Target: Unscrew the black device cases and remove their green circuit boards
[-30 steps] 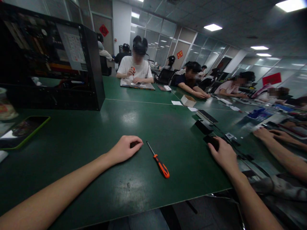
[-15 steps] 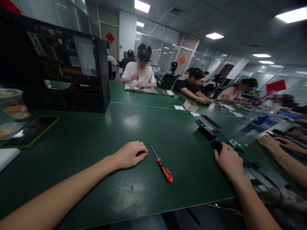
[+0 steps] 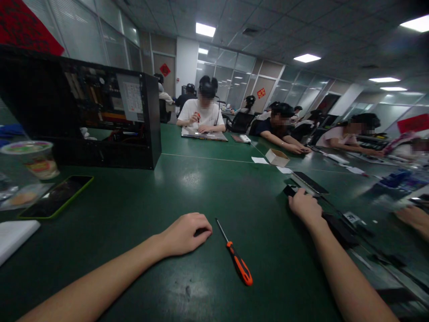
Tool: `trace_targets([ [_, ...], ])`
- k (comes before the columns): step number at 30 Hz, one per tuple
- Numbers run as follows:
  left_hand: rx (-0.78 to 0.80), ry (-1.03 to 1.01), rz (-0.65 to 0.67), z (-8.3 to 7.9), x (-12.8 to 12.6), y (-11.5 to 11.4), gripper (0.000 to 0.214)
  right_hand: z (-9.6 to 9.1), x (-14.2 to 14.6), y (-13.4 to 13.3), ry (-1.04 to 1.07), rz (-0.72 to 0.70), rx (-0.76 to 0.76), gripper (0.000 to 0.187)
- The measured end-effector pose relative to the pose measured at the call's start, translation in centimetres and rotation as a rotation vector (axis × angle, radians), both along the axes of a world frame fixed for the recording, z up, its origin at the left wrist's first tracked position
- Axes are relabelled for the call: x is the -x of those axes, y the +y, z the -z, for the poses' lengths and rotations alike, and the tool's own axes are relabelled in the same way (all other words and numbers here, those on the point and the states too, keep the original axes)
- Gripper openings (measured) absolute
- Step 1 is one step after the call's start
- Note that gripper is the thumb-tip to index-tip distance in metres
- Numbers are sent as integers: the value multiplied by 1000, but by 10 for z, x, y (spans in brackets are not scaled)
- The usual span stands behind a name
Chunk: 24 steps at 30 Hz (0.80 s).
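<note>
My left hand (image 3: 189,233) rests on the green table (image 3: 140,286), fingers curled in with a dark gap beside the thumb; nothing shows in it. Just right of it lies a screwdriver (image 3: 238,261) with an orange and black handle, its thin shaft towards the far left. Farther out on the right, my right hand (image 3: 305,206) has its fingers bent over a small black block-like object (image 3: 288,190), mostly covered by the hand. Beside my right wrist lies a longer black block (image 3: 340,230). A dark flat device (image 3: 311,182) is just beyond the fingers.
An open black computer case (image 3: 152,120) stands at the left. Near it are a phone (image 3: 58,197) with a green edge and a lidded plastic cup (image 3: 36,158). A small open box (image 3: 277,158) is farther back. Co-workers sit around; another person's hand (image 3: 414,219) is at right.
My right hand has left one black block, which now lies by my wrist, and moved forward and left onto another. My left hand stays by the screwdriver. The camera view has shifted slightly.
</note>
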<state>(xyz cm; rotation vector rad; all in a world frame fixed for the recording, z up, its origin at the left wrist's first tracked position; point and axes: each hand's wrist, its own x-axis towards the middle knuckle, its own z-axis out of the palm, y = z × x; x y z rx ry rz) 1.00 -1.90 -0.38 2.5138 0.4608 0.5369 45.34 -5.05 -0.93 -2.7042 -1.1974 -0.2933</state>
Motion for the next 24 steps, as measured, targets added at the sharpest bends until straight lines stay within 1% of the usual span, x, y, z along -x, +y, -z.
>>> trace_targets([
  [2,-5,3,5,0,0,-1,14,8,14,4,20,-142,-3,52],
  [5,-3,5,9,-2,0,-1,14,14,40,7,34,-402,-31,57],
  [8,3,16,12,-4,0,-1,15,18,74,10,68,-625,-73,58],
  [11,8,15,13,-6,0,-3,16,20,112,10,164,-863,-163,56],
  [13,-12,-25,-26,-6,1,-3,19,19,137,7,229,-1017,-186,55],
  [15,-59,-88,-115,-4,1,-3,32,17,158,2,269,-1151,-165,55],
  [17,-102,-149,-243,-1,2,-1,44,15,171,-3,289,-1245,-162,54],
  [19,-105,-193,-359,2,1,3,50,11,176,-7,291,-1286,-194,53],
  [20,-87,-203,-396,4,1,6,53,8,175,-8,285,-1289,-219,51],
  [22,-25,-197,-418,5,1,9,55,3,173,-12,260,-1301,-266,44],
  [24,43,-173,-404,5,1,12,54,-3,171,-18,238,-1387,-261,37],
])
